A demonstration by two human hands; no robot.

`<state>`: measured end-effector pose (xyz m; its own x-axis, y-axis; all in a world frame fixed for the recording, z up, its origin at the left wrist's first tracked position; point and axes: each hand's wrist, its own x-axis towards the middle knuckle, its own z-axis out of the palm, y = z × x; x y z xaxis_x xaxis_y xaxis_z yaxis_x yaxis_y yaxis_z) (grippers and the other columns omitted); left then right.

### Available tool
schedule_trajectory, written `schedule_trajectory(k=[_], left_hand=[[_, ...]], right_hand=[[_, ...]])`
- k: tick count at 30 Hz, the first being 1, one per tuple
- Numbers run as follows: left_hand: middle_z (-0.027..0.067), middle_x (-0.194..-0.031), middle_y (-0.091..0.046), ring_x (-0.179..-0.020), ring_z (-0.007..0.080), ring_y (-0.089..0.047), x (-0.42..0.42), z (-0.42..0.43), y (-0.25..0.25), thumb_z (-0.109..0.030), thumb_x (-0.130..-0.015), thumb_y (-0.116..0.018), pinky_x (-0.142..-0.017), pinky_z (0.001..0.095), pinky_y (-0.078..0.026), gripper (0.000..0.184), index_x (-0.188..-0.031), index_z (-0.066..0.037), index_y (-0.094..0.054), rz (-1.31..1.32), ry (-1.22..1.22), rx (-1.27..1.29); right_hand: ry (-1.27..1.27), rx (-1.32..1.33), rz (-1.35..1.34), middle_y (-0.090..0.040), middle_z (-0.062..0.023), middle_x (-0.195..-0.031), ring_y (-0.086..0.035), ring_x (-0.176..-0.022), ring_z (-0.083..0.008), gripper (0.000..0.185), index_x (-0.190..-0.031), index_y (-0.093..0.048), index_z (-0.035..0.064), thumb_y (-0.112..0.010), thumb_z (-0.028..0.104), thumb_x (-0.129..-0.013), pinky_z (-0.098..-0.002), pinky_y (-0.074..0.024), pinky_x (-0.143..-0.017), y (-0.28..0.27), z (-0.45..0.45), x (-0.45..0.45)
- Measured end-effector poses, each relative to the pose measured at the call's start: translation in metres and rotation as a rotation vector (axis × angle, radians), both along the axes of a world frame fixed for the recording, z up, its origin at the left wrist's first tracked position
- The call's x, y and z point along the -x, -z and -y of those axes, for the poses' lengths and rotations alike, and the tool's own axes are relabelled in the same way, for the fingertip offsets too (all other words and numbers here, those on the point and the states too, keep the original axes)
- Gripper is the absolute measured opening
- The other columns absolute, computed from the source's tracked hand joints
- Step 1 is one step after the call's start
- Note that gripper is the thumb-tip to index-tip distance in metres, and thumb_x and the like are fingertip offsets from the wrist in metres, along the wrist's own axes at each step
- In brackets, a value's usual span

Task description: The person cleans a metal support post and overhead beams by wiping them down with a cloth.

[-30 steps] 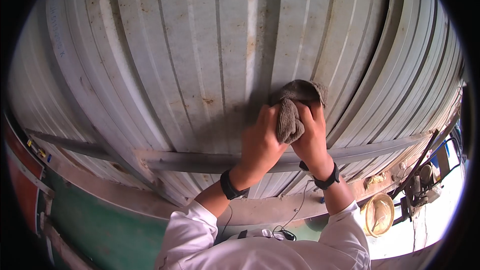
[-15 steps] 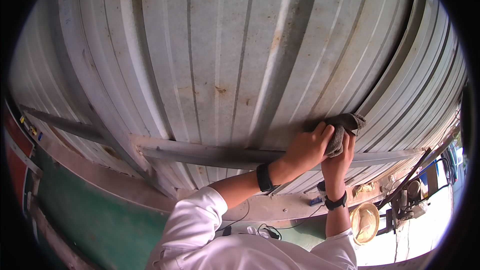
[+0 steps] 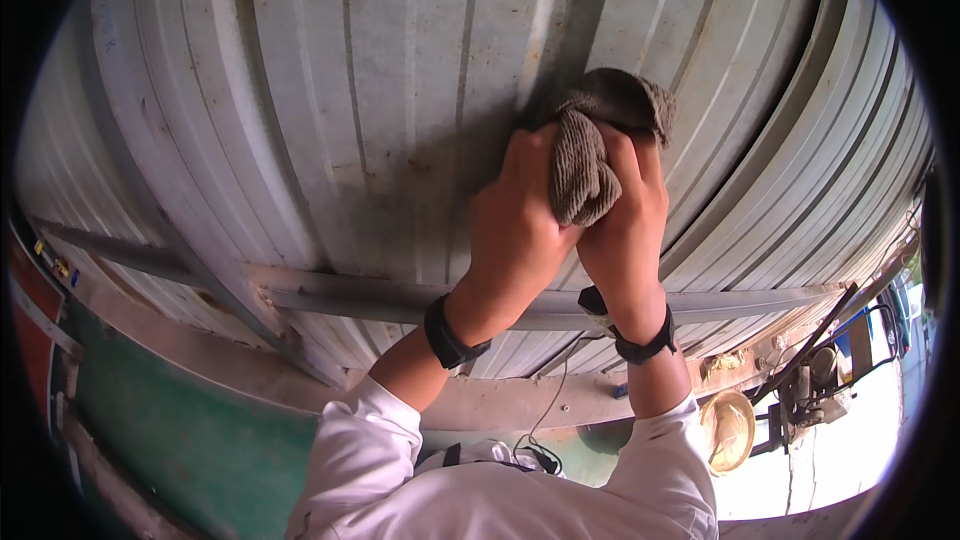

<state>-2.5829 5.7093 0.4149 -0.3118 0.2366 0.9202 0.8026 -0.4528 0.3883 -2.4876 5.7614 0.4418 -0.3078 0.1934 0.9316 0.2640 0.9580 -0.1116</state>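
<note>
While green floor (image 3: 170, 410) lies at lower left, a metal rail (image 3: 330, 292) crosses the ribbed wall (image 3: 400, 60) and runs behind both wrists. Open panel spreads left of the left hand (image 3: 520, 210), which pinches a bunched brown cloth (image 3: 582, 175) against the wall with the right hand (image 3: 628, 215); farther right come a raised upright strip (image 3: 797, 105) and, below, a yellow container (image 3: 730, 430).

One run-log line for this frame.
left hand: gripping cloth | right hand: gripping cloth | cloth: bunched, raised at ribbed metal wall
</note>
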Motion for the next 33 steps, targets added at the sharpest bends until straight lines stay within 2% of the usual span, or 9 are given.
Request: schedule_trajectory(k=[2, 5, 6, 8, 10, 14, 17, 26, 33], left_hand=[[0.0169, -0.095, -0.065, -0.089, 0.0354, -0.066, 0.001, 0.003, -0.012, -0.013, -0.071, -0.079, -0.071, 0.0375, -0.053, 0.05, -0.113, -0.004, -0.054, 0.059, 0.026, 0.001], [0.0156, -0.093, -0.065, -0.085, 0.0336, -0.067, -0.001, 0.009, 0.004, -0.013, -0.069, -0.079, -0.07, 0.0369, -0.053, 0.049, -0.11, -0.004, -0.054, 0.03, 0.041, 0.083], [0.0155, -0.093, -0.065, -0.084, 0.0339, -0.067, -0.002, 0.01, 0.014, -0.013, -0.068, -0.079, -0.069, 0.0374, -0.053, 0.049, -0.109, -0.004, -0.054, 0.046, 0.078, 0.166], [0.0153, -0.091, -0.065, -0.082, 0.0347, -0.066, -0.002, 0.013, 0.041, -0.013, -0.066, -0.079, -0.068, 0.0382, -0.053, 0.049, -0.107, -0.005, -0.054, 0.073, 0.145, 0.329], [0.0156, -0.089, -0.065, -0.08, 0.0361, -0.065, -0.004, 0.015, 0.067, -0.014, -0.066, -0.078, -0.067, 0.0401, -0.053, 0.047, -0.105, -0.005, -0.053, 0.04, 0.157, 0.418], [0.0185, -0.084, -0.064, -0.075, 0.0392, -0.064, -0.019, 0.018, 0.103, -0.016, -0.067, -0.076, -0.06, 0.0442, -0.053, 0.046, -0.104, -0.005, -0.051, 0.038, 0.112, 0.606], [0.0191, -0.085, -0.064, -0.074, 0.0396, -0.064, -0.022, 0.014, 0.094, -0.017, -0.07, -0.077, -0.059, 0.0442, -0.053, 0.048, -0.108, -0.005, -0.05, -0.024, 0.076, 0.6], [0.0153, -0.097, -0.065, -0.085, 0.0383, -0.065, -0.062, -0.029, 0.0, -0.02, -0.073, -0.078, -0.069, 0.0426, -0.054, 0.053, -0.116, -0.006, -0.05, -0.11, 0.168, 0.212], [0.0147, -0.1, -0.066, -0.087, 0.0365, -0.066, -0.075, -0.051, -0.004, -0.026, -0.068, -0.081, -0.07, 0.0415, -0.055, 0.059, -0.116, -0.009, -0.051, -0.105, 0.303, 0.195]], right_hand=[[0.015, -0.02, -0.024, -0.056, -0.0129, -0.106, -0.056, -0.1, -0.0366, 0.052, -0.116, -0.059, 0.0111, -0.062, -0.005, -0.067, -0.0408, -0.0488, -0.08, -0.003, 0.0, 0.003], [0.028, -0.053, -0.039, -0.056, -0.0127, -0.108, -0.056, -0.1, -0.036, 0.053, -0.117, -0.058, 0.0108, -0.066, -0.002, -0.066, -0.0407, -0.0491, -0.08, 0.016, -0.004, -0.002], [0.039, -0.01, 0.003, -0.055, -0.0136, -0.11, -0.056, -0.099, -0.0365, 0.056, -0.118, -0.057, 0.0103, -0.071, 0.005, -0.064, -0.0417, -0.05, -0.078, 0.029, -0.004, -0.006], [0.055, 0.083, 0.062, -0.058, -0.0163, -0.103, -0.057, -0.089, -0.039, 0.048, -0.11, -0.058, 0.0069, -0.074, 0.012, -0.066, -0.0436, -0.0492, -0.074, 0.058, -0.003, -0.016], [0.088, 0.151, 0.188, -0.055, -0.0154, -0.109, -0.057, -0.096, -0.0375, 0.058, -0.113, -0.055, 0.0084, -0.077, 0.015, -0.059, -0.0431, -0.0518, -0.071, 0.096, -0.006, -0.03], [0.059, 0.19, 0.247, -0.056, -0.0145, -0.101, -0.058, -0.089, -0.0364, 0.048, -0.102, -0.054, 0.0066, -0.075, 0.013, -0.059, -0.0426, -0.0514, -0.067, 0.135, -0.006, -0.045], [0.025, 0.25, 0.309, -0.057, -0.013, -0.102, -0.059, -0.089, -0.0349, 0.05, -0.105, -0.055, 0.0069, -0.075, 0.013, -0.059, -0.0419, -0.0512, -0.067, 0.126, -0.012, -0.053], [0.057, -0.069, -0.111, -0.062, -0.0119, -0.101, -0.062, -0.089, -0.0331, 0.054, -0.11, -0.06, 0.0091, -0.079, 0.018, -0.061, -0.04, -0.0518, -0.071, 0.021, -0.05, -0.079], [0.004, -0.133, -0.134, -0.063, -0.0172, -0.105, -0.064, -0.092, -0.0359, 0.055, -0.11, -0.061, 0.0036, -0.078, 0.016, -0.06, -0.0393, -0.052, -0.079, 0.023, -0.075, -0.104]])
